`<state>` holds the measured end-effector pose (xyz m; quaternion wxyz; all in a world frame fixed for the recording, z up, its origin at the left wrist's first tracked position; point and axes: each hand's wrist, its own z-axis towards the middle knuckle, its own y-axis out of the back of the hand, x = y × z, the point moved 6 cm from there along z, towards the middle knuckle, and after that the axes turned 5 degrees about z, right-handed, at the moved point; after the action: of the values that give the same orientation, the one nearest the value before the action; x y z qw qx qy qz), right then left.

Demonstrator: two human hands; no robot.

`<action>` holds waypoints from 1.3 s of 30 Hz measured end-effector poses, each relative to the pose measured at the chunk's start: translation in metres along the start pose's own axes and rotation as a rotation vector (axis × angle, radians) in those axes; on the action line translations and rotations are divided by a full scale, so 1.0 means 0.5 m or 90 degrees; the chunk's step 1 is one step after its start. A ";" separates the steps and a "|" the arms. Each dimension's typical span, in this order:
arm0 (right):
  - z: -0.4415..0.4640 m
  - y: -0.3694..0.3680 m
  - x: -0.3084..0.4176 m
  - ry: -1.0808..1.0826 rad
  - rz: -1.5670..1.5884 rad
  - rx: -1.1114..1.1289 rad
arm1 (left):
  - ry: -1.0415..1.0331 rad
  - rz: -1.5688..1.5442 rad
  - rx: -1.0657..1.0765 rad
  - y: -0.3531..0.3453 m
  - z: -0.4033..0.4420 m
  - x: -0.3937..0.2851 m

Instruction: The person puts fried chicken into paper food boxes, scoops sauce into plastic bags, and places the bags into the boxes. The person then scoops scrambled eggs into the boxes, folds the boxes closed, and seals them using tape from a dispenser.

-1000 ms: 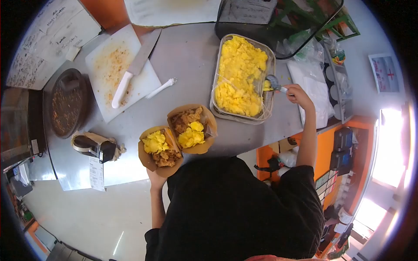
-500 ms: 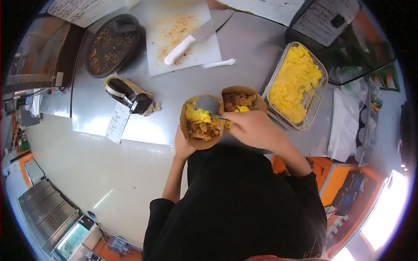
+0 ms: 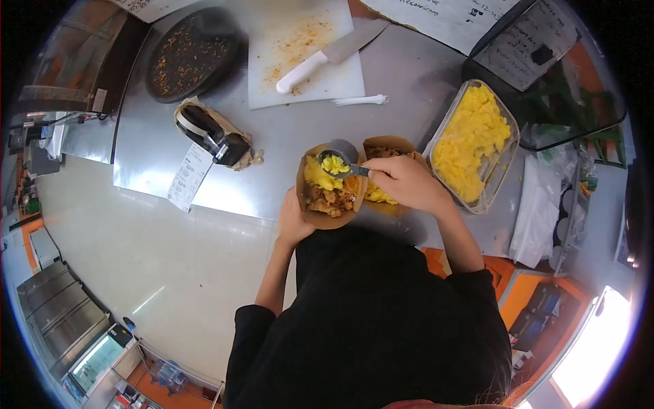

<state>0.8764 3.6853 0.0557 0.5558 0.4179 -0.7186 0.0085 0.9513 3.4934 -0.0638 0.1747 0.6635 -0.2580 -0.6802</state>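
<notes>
Brown box [image 3: 330,218] at counter edge [image 3: 235,209], left grip [image 3: 293,221] holding side; right grip [image 3: 407,184] holding scoop [image 3: 346,153]; bare steel [image 3: 306,129] beyond.

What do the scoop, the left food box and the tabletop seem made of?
Scoop: metal or plastic; smooth dark grey leaves it open.
Left food box: probably card, matt brown, with thin, angled walls.
Tabletop: likely metal, satin finish; grey with blurred bright reflections.
</notes>
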 end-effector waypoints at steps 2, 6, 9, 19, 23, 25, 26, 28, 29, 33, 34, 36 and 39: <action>-0.010 0.014 0.001 0.003 0.004 -0.038 | -0.014 -0.022 -0.005 0.001 -0.001 0.000; -0.046 0.061 -0.007 -0.022 0.077 -0.139 | -0.133 -0.154 -0.253 0.047 -0.018 -0.016; -0.073 0.079 0.004 0.022 0.012 -0.218 | -0.253 0.137 -0.261 0.098 -0.030 -0.085; -0.004 -0.034 0.033 0.283 -0.515 -0.201 | -0.177 0.490 0.010 0.081 0.048 -0.177; -0.006 -0.015 0.027 0.230 -0.330 -0.163 | -0.154 0.495 0.006 0.080 0.043 -0.188; -0.010 -0.003 0.016 0.200 -0.213 -0.155 | -0.142 0.469 -0.024 0.080 0.043 -0.190; -0.010 0.003 0.004 0.186 -0.131 -0.154 | -0.136 0.455 -0.039 0.081 0.044 -0.189; -0.009 0.022 -0.030 0.155 0.034 -0.157 | -0.125 0.442 -0.072 0.084 0.038 -0.180; -0.017 0.037 -0.049 0.130 0.128 -0.147 | -0.123 0.436 -0.087 0.087 0.036 -0.177; -0.124 0.113 -0.135 -0.034 0.454 -0.241 | -0.109 0.324 -0.220 0.125 0.028 -0.169; -0.168 0.139 -0.154 -0.063 0.447 -0.330 | -0.093 0.281 -0.241 0.135 0.026 -0.160; -0.252 0.172 -0.202 -0.107 0.450 -0.491 | -0.093 0.248 -0.284 0.153 0.024 -0.160; -0.354 0.192 -0.315 -0.175 0.405 -0.632 | -0.050 0.079 -0.338 0.161 0.027 -0.135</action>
<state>0.9631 3.9251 0.0397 0.5566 -0.1293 -0.7917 -0.2160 0.9334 3.4691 0.0377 0.3740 0.5506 -0.1174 -0.7370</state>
